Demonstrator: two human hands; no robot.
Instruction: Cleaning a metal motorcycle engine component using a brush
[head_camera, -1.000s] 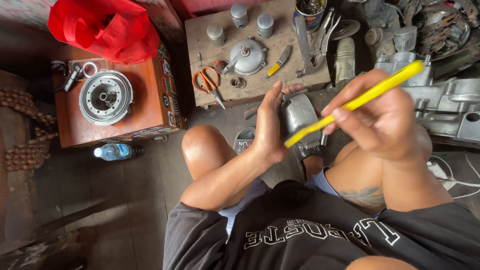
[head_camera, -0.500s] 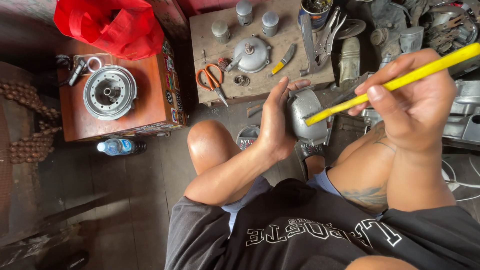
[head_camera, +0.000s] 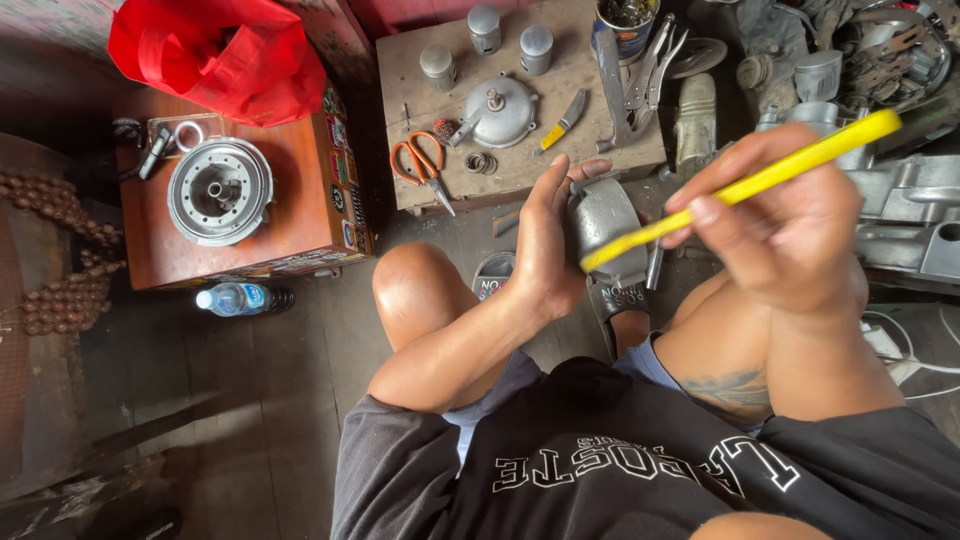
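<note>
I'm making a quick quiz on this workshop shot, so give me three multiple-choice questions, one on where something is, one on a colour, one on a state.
1. Where do the scissors lie?
A. on the grey wooden board
B. on the red-brown box
C. on the floor

2. What colour is the long tool in the right hand?
A. blue
B. yellow
C. green

3. How is the grey metal part held?
A. lying loose on the floor
B. hanging from a hook
C. gripped in the left hand

Answers: 1 A, the orange handles rest on the board. 2 B, its shaft is bright yellow. 3 C, the fingers wrap around its edge.
</note>
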